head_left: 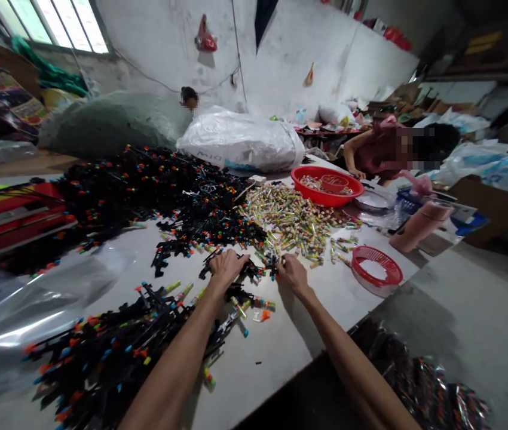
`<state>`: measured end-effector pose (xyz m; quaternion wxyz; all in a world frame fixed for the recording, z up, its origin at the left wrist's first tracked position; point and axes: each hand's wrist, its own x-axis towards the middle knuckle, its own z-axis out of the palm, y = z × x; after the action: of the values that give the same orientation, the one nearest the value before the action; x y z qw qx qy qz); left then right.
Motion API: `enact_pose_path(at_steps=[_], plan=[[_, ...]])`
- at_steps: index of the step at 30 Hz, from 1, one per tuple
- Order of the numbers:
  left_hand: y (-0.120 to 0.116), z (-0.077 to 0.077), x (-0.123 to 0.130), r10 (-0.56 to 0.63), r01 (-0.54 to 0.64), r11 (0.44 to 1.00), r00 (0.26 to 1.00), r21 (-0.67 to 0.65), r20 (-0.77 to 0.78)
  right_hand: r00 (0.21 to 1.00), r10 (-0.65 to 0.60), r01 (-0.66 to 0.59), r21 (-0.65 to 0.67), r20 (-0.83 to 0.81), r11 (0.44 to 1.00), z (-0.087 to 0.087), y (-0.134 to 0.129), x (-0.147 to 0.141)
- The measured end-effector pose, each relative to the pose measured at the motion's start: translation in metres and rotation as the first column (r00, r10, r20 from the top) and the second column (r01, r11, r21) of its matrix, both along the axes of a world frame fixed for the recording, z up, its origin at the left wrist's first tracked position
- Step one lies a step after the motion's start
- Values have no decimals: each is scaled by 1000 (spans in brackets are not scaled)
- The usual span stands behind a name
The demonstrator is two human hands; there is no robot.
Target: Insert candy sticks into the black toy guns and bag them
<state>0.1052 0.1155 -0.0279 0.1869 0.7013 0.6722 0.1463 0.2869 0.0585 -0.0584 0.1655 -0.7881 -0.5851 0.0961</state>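
My left hand is closed over a black toy gun with small coloured tips; its thumb points right and the other fingertips are hidden. To its right, my right hand has its fingers curled together beside a small black piece with a blue end. What those fingers pinch is too small to make out. Just beyond both hands lies a heap of small clear tubes with colourful contents. More toy guns are piled under and left of my left forearm, with a few loose tubes among them.
A large heap of black toy guns covers the back left. A red basin and a red basket stand right, near a pink bottle. Clear plastic bags lie left. A person bends over the table's far right; another sits behind white sacks.
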Motion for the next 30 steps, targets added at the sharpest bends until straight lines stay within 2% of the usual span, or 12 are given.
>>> enact_pose_path(at_steps=[5,8,11,15,19,20,21,23,24,25,27,30], plan=[[11,-20,6,-19,20,1000,996,-5,93,998,58,-58,-48,-2,997,-3,-14,0],[8,-21,-3,-7,4,1000,978,13,210,999,27,-29,-88,-19,996,2,-5,14],[-1,-15,-6,-31,7,998,919,63,392,998,10,-20,-154,-66,988,7,9,19],[-31,-2,-11,-123,53,989,794,135,595,981,28,-52,-123,-193,991,10,9,6],[-81,5,-25,-238,174,971,737,164,632,915,53,-68,-24,-399,997,19,-19,-10],[-93,5,-28,-280,220,960,747,174,603,859,66,-72,9,-508,997,22,-28,-14],[-103,4,-31,-322,265,947,764,183,560,759,82,-75,39,-646,996,26,-37,-19],[-120,3,-35,-383,335,924,804,187,454,437,106,-87,75,-893,993,33,-55,-29],[-126,2,-36,-392,350,920,822,176,412,268,105,-106,79,-958,991,36,-63,-34],[-131,2,-37,-387,353,922,836,159,390,148,95,-133,75,-984,988,39,-70,-39],[-137,3,-40,-376,354,926,843,130,384,86,83,-204,64,-993,977,42,-79,-46],[-142,6,-44,-400,380,916,830,132,388,99,88,-260,60,-991,964,42,-87,-50]])
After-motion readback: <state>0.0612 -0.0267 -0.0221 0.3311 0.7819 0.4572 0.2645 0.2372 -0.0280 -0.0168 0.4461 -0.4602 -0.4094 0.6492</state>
